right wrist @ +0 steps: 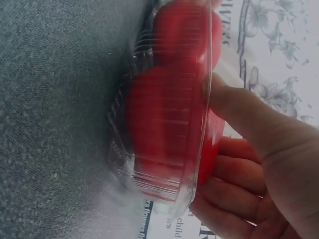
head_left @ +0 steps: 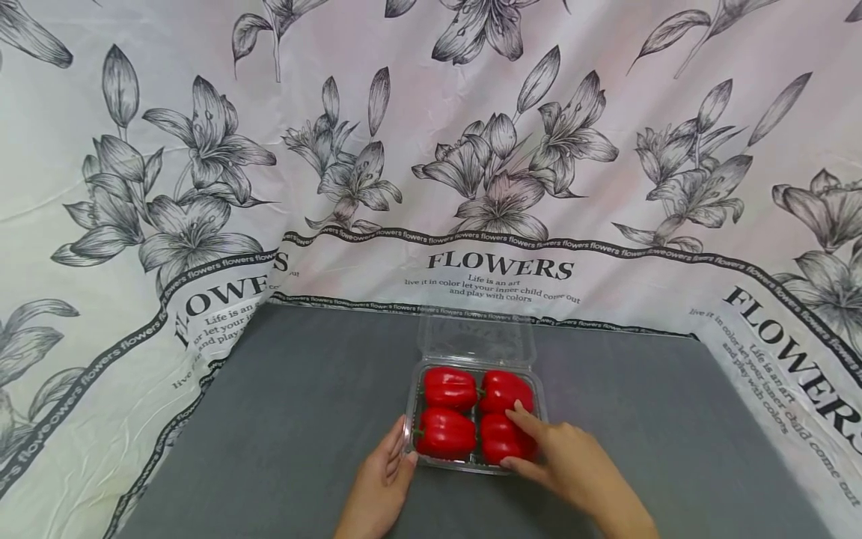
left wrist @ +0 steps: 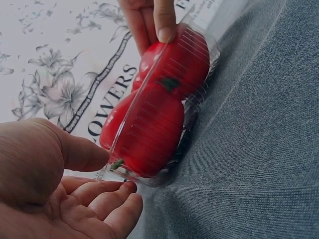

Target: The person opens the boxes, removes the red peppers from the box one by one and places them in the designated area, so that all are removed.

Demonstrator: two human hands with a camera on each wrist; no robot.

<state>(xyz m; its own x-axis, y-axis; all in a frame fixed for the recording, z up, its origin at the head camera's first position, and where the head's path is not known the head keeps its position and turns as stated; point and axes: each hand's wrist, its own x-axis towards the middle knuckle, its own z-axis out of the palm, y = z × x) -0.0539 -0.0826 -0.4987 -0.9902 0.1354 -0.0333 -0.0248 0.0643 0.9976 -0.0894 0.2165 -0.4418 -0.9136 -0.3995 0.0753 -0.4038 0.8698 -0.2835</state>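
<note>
A clear plastic clamshell container (head_left: 461,468) holds several red bell peppers in two rows, green stems toward the left. At the container's left side, my left hand (head_left: 380,483) pinches the rim, thumb on the edge and fingers along the outer wall in the left wrist view. My right hand (head_left: 575,460) grips the front right bell pepper (head_left: 497,440) between thumb and fingers as it sits in the container. The front left bell pepper (head_left: 446,434), back left bell pepper (head_left: 450,388) and back right bell pepper (head_left: 500,389) lie beside and behind it.
The container's transparent lid (head_left: 477,340) stands open toward the back. Under it is a grey cloth-covered table (head_left: 303,404). A white curtain (head_left: 377,277) with flower prints and lettering runs along the table's back and sides.
</note>
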